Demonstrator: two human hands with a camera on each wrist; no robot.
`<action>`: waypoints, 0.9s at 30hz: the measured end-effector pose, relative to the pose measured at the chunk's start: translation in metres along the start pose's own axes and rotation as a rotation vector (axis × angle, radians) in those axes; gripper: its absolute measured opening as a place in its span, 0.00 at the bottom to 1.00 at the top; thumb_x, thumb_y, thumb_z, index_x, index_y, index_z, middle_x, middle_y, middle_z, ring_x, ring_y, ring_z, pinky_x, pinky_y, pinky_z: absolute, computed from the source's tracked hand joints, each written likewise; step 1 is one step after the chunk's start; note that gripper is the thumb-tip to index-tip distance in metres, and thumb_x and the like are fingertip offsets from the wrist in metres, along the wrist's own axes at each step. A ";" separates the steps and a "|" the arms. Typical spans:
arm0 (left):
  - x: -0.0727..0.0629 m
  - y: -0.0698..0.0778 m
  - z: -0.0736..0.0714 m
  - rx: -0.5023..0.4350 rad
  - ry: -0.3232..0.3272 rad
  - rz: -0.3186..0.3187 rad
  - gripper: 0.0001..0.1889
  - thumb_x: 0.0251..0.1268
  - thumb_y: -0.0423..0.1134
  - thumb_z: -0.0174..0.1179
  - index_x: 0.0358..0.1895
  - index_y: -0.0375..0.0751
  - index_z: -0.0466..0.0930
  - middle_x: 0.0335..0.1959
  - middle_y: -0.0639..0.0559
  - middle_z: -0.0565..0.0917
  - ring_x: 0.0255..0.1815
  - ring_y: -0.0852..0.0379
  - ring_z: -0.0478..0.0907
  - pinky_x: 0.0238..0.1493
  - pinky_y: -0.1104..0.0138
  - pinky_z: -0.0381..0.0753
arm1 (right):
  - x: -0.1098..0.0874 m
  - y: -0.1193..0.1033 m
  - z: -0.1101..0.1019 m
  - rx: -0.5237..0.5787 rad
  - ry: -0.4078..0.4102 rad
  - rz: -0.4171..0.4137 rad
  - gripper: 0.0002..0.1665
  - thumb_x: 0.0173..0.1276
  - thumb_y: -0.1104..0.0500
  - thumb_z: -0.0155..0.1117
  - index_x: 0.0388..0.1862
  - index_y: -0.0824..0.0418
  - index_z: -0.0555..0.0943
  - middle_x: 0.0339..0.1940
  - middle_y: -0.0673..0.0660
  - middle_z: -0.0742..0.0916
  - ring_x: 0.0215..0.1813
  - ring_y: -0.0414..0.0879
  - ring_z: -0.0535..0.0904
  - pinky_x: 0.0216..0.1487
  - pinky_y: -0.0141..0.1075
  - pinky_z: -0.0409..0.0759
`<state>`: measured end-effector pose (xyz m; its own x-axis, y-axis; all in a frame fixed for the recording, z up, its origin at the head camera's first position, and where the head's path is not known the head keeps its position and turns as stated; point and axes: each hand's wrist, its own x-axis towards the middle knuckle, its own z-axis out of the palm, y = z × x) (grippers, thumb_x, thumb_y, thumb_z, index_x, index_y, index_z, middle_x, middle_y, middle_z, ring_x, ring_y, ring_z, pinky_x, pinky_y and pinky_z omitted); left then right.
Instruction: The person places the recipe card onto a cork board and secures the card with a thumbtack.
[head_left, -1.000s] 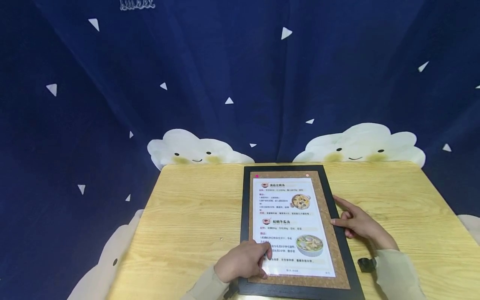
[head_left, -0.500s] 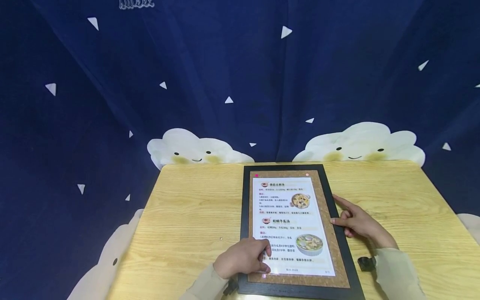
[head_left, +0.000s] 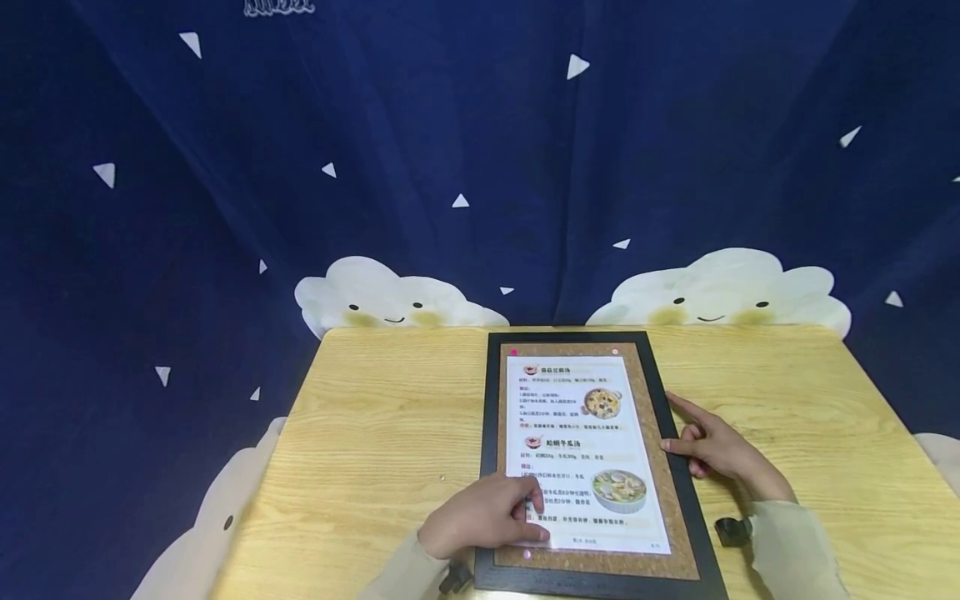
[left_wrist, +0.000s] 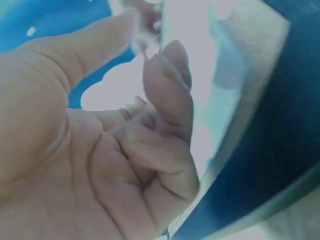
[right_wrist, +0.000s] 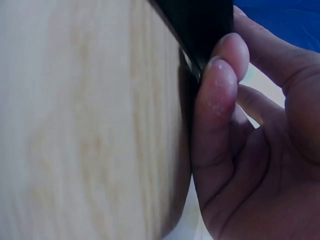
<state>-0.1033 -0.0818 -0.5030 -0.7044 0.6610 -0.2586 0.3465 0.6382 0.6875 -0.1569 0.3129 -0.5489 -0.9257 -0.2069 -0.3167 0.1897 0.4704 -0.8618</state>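
Note:
A black-framed cork board (head_left: 678, 533) lies on the wooden table, bearing a recipe sheet (head_left: 585, 458) with printed text and two soup pictures. My left hand (head_left: 480, 517) lies over the sheet's lower left part, its fingers loosely curled and thumb stretched out; the left wrist view shows nothing in the palm. Just below the sheet's bottom edge, near that thumb, sits a pale pink push pin (head_left: 527, 554). At the board's right side my right hand (head_left: 723, 450) grips the frame, thumb on top. The right wrist view shows curled fingertips (right_wrist: 220, 85) against the black edge.
A bright pink pin (head_left: 513, 352) and a pale pin (head_left: 615, 352) sit in the cork above the sheet's top edge. The wooden table (head_left: 390, 417) extends on both sides. Behind it hangs a dark blue curtain (head_left: 390, 125) with clouds and white triangles.
The left thumb has come away from the lower left pin, which was hidden a second ago and now shows. The right hand keeps its place on the frame.

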 end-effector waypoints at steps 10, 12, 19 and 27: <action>-0.032 -0.060 -0.039 -0.035 0.304 -0.092 0.12 0.69 0.42 0.68 0.50 0.40 0.85 0.26 0.60 0.81 0.22 0.68 0.72 0.27 0.73 0.72 | 0.000 -0.001 -0.001 -0.002 -0.002 0.003 0.59 0.72 0.59 0.71 0.87 0.63 0.43 0.22 0.50 0.75 0.16 0.39 0.75 0.20 0.33 0.77; -0.037 -0.071 -0.041 0.000 0.323 -0.141 0.14 0.67 0.41 0.70 0.51 0.39 0.85 0.27 0.59 0.81 0.24 0.67 0.73 0.29 0.72 0.73 | 0.000 -0.001 -0.001 -0.006 -0.002 0.001 0.59 0.72 0.58 0.71 0.87 0.63 0.43 0.22 0.50 0.75 0.16 0.39 0.75 0.20 0.33 0.77; -0.045 -0.090 -0.038 0.008 0.312 -0.186 0.13 0.62 0.34 0.72 0.49 0.37 0.86 0.27 0.58 0.79 0.28 0.64 0.71 0.34 0.72 0.73 | -0.002 0.001 0.000 -0.014 -0.005 0.012 0.59 0.71 0.58 0.72 0.87 0.64 0.43 0.22 0.50 0.76 0.17 0.39 0.75 0.20 0.33 0.76; -0.047 -0.093 -0.038 0.041 0.353 -0.200 0.05 0.60 0.28 0.70 0.37 0.41 0.88 0.26 0.58 0.83 0.26 0.64 0.73 0.33 0.72 0.74 | -0.001 0.000 0.001 -0.018 0.004 0.005 0.59 0.71 0.56 0.72 0.87 0.64 0.44 0.22 0.49 0.77 0.17 0.38 0.75 0.20 0.32 0.75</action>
<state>-0.1263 -0.1870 -0.5295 -0.9273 0.3508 -0.1306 0.2007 0.7604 0.6176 -0.1553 0.3123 -0.5489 -0.9260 -0.2015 -0.3193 0.1883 0.4866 -0.8531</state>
